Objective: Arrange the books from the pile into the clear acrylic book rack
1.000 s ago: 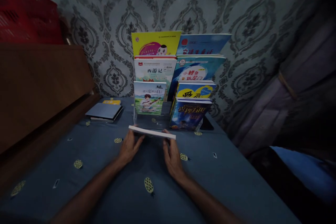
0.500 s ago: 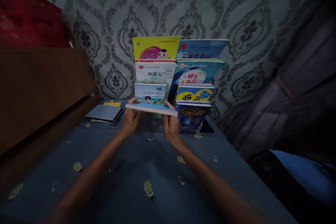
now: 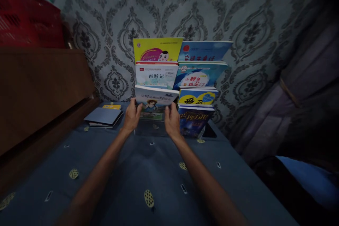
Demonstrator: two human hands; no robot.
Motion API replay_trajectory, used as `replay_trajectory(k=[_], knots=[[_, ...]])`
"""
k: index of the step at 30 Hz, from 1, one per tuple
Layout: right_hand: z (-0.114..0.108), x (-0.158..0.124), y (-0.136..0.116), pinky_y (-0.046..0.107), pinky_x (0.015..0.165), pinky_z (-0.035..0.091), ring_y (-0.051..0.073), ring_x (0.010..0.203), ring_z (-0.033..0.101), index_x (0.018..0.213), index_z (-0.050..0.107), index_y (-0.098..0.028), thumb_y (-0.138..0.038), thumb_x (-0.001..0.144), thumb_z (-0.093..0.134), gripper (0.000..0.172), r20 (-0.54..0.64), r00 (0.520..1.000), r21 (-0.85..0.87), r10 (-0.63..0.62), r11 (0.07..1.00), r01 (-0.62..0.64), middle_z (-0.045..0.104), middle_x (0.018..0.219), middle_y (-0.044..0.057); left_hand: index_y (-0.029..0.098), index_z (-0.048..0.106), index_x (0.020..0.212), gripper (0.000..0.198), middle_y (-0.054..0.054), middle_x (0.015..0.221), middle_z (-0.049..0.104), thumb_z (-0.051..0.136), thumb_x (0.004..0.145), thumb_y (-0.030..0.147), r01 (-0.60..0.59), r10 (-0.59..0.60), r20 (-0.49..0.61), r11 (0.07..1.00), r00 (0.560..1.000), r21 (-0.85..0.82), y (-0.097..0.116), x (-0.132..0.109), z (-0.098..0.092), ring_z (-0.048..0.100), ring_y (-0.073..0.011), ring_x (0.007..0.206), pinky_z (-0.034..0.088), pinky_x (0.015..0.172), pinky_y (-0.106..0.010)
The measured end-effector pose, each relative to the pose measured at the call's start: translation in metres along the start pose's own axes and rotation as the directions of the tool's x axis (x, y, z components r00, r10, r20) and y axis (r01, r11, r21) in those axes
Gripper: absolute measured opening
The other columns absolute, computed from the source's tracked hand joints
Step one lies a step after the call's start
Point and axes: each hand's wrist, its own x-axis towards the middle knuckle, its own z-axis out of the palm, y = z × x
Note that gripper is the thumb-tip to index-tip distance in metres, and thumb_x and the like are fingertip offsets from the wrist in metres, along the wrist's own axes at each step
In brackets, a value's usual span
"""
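Note:
Between my two hands is a thin book [image 3: 156,100] with a pale cover and a figure in a hat, its front facing me. My left hand [image 3: 131,114] is closed on its left edge, and my right hand [image 3: 172,118] grips the right edge. Directly behind it stand a white book [image 3: 156,76] and a taller yellow-green book [image 3: 159,47]. On the right, a second column holds a dark blue book [image 3: 193,122], a yellow and blue book [image 3: 197,96], a teal book [image 3: 212,72] and a blue book [image 3: 206,49], stepped upward toward the wall.
A grey-covered stack of books [image 3: 103,116] lies on the patterned cloth [image 3: 127,187] at left, beside a wooden cabinet [image 3: 42,91] with a red basket [image 3: 29,17] on top. A dark flat object [image 3: 210,130] lies right of the books. A tied curtain [image 3: 288,95] hangs at right.
The held book has tipped from nearly flat, edge toward me, to near upright with its cover showing. It now covers the small book behind it. Both hands keep their hold.

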Motion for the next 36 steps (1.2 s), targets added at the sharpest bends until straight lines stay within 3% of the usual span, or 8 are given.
replay_trajectory(k=[4,10,18,29,36], knots=[[0.007,-0.002,0.009,0.046,0.093,0.049,0.027,0.109,0.061,0.121,0.053,-0.017,-0.035,0.099,0.034,0.034,0.032,0.999,-0.061,0.033,0.998,-0.031,0.066,0.114,0.016,0.02,0.05,0.101,0.013,-0.006,0.097,0.057,0.043,0.099,0.031,0.005,-0.002,-0.061,0.998,0.998,0.055,-0.007,0.001,0.003,0.057,-0.0202,0.093,0.047,0.082,-0.031],[0.014,-0.001,0.017,0.048,0.101,0.045,0.028,0.118,0.055,0.13,0.052,-0.019,-0.034,0.099,0.033,0.039,0.0,0.999,-0.122,0.035,0.992,-0.035,0.062,0.123,0.016,0.018,0.049,0.12,0.024,-0.009,0.106,0.056,0.047,0.098,0.028,0.012,0.0,-0.143,0.996,0.99,0.084,-0.012,0.0,0.011,0.057,-0.0211,0.1,0.047,0.091,-0.035],[0.007,0.001,0.026,0.046,0.105,0.044,0.026,0.127,0.053,0.15,0.034,-0.016,-0.031,0.1,0.033,0.052,0.085,0.996,-0.121,0.024,0.993,-0.014,0.057,0.137,0.017,0.015,0.042,0.139,0.042,-0.015,0.113,0.054,0.035,0.102,0.033,0.034,-0.017,-0.09,0.981,0.996,0.192,-0.017,-0.006,0.023,0.054,-0.0273,0.111,0.044,0.097,-0.044],[0.01,0.0,0.03,0.05,0.102,0.046,0.032,0.118,0.057,0.145,0.043,-0.012,-0.029,0.097,0.034,0.052,0.113,0.993,-0.234,0.018,0.972,0.009,0.062,0.125,0.02,0.013,0.04,0.141,0.043,-0.019,0.119,0.055,0.036,0.099,0.024,0.062,-0.047,-0.065,0.961,0.997,0.269,-0.021,-0.009,0.028,0.054,-0.0314,0.113,0.045,0.096,-0.05],[0.011,-0.004,0.023,0.041,0.076,0.052,0.032,0.081,0.071,0.148,0.039,-0.013,-0.027,0.096,0.037,0.055,0.193,0.97,-0.361,0.15,0.93,-0.072,0.075,0.097,0.015,0.014,0.046,0.135,0.039,-0.015,0.109,0.055,0.037,0.098,0.021,0.082,-0.066,-0.064,0.954,0.996,0.289,-0.014,-0.006,0.02,0.055,-0.0294,0.107,0.047,0.093,-0.047]])
